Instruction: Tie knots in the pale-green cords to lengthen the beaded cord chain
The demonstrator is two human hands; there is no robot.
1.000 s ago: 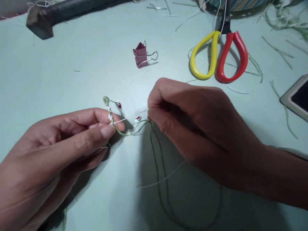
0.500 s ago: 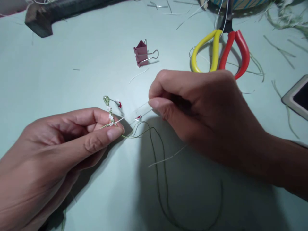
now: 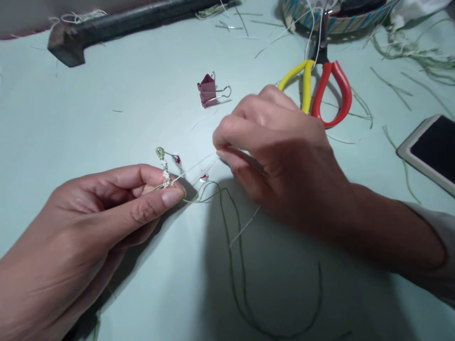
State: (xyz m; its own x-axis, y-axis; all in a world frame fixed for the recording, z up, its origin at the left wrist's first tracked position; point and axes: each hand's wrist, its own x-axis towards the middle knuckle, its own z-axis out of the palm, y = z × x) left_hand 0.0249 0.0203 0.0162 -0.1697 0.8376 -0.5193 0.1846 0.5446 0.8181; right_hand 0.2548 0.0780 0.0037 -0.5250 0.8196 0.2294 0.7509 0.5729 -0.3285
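Between thumb and forefinger, my left hand [image 3: 117, 213] pinches a small knotted cord piece [image 3: 165, 174] in green and white, with a green loop at its upper end. A pin with a red-and-white head [image 3: 177, 158] sticks out beside that loop. White thread [image 3: 195, 166] stretches from the knots to my right hand [image 3: 280, 151], whose thumb and forefinger are closed on it. A second small red-and-white piece [image 3: 204, 177] lies under the thread. Green cord [image 3: 231, 246] trails from my left fingertips in a long loop over the table.
A maroon binder clip [image 3: 208, 91] stands behind the hands. Pliers with yellow and red handles [image 3: 334, 94] lie behind my right hand. A phone-like device [image 3: 435, 151] is at right. A dark metal bar [image 3: 124, 26], a striped container [image 3: 359, 22] and thread scraps [image 3: 412, 57] lie along the back.
My right hand has turned slightly, its knuckles higher, still pinching the thread. The view has shifted, showing more of the back of the table. My left hand keeps its pinch.
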